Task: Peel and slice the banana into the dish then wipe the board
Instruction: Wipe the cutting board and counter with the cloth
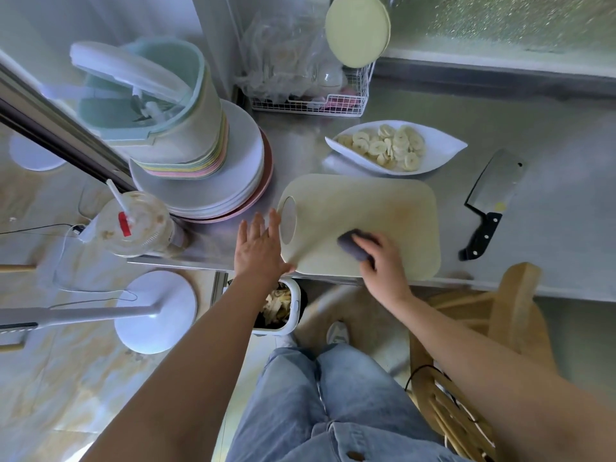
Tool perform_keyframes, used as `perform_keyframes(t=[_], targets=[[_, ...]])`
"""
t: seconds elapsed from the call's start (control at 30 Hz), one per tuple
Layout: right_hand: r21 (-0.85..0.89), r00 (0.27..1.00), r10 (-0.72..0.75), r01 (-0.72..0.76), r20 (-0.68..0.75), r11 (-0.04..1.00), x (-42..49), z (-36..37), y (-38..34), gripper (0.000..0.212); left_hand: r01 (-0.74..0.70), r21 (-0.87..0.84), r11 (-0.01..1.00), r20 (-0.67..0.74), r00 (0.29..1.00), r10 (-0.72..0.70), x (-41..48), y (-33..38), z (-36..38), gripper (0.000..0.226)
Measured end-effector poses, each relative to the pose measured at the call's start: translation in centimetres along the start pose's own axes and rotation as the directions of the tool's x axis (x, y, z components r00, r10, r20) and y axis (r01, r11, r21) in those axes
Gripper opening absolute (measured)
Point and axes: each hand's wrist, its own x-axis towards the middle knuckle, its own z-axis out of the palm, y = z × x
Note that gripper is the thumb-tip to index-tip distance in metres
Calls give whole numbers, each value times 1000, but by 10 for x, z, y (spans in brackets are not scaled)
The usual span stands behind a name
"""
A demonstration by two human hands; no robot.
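A cream cutting board lies on the steel counter near its front edge. My right hand grips a grey cloth and presses it on the board's near left part. My left hand lies flat with straight fingers against the board's left end, thumb at its near corner. Behind the board a white leaf-shaped dish holds several banana slices. A cleaver with a black handle lies on the counter to the right of the board.
A stack of plates topped by tubs stands left of the board, with a lidded drink cup at the counter's left corner. A wire basket sits at the back. A bin with peels stands below the edge; a wooden chair is right.
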Motion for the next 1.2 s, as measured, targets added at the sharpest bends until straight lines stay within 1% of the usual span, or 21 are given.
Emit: perform_keyframes(t=[0.07,0.13,0.2,0.23,0.27,0.3,0.33,0.37,0.4,0.43,0.47,0.53,0.57,0.63,0.7,0.73,0.8,0.9,1.0,1.1,1.2], targets=[[152,983,-18,-10,182,988,-8,-5,-18,43,-6,-24,1000,14,1000,7,2,-2,1,123],[306,947,85,-184,311,934,-4,-18,-30,43,-37,-46,998,-8,999,36,-1,-2,3,118],[465,943,230,-319,239,826,3,-32,-36,40,-93,-140,986,-128,989,75,-10,2,4,105],[527,944,284,-330,170,783,7,-37,-39,38,-114,-274,955,-208,976,57,-16,5,3,93],[556,946,300,-315,121,769,10,-41,-45,36,-126,-481,867,-247,969,4,-24,9,2,76],[552,954,278,-293,112,781,12,-41,-54,35,-102,-731,675,-194,979,-61,-34,15,-3,60],[550,961,236,-276,144,788,13,-38,-64,36,-13,-925,380,-50,995,-89,-43,23,-13,50],[553,958,179,-275,222,786,12,-34,-76,40,104,-990,90,96,992,-84,-51,32,-19,46],[569,936,107,-291,335,769,10,-27,-86,43,186,-976,-112,196,977,-87,-56,37,-21,44],[579,901,30,-304,433,757,8,-20,-94,46,222,-965,-143,239,964,-120,-61,40,-21,38],[594,871,-25,-313,491,741,6,-14,-98,47,224,-972,-76,235,950,-206,-63,38,-18,29],[570,886,-50,-252,461,782,7,-5,-95,45,245,-967,66,198,891,-408,-66,22,-5,16],[483,913,-54,-162,403,860,11,-2,-87,48,264,-961,78,197,856,-478,-68,11,0,15],[83,918,-93,66,386,994,21,2,-67,62,289,-947,139,164,808,-566,-70,-13,6,15],[-313,860,-58,246,507,917,22,6,-48,87,296,-914,277,77,797,-599,-68,-31,9,13],[-416,848,-55,314,527,854,20,7,-41,96,289,-893,344,27,799,-601,-65,-37,10,13],[-513,861,-117,398,494,760,14,6,-32,103,289,-850,441,-25,814,-581,-55,-41,10,20],[-515,861,-210,454,464,727,6,-2,-18,97,280,-819,501,-36,846,-532,-41,-32,3,38],[-394,863,-350,483,365,782,-2,-21,-2,85,253,-797,548,-60,870,-489,-28,-18,-1,50],[-274,888,-420,459,189,845,1,-43,-5,65,196,-734,650,-113,909,-402,-17,-3,4,51],[-204,909,-410,416,73,886,17,-59,-19,59,58,-630,774,-182,958,-220,-17,15,8,47]])
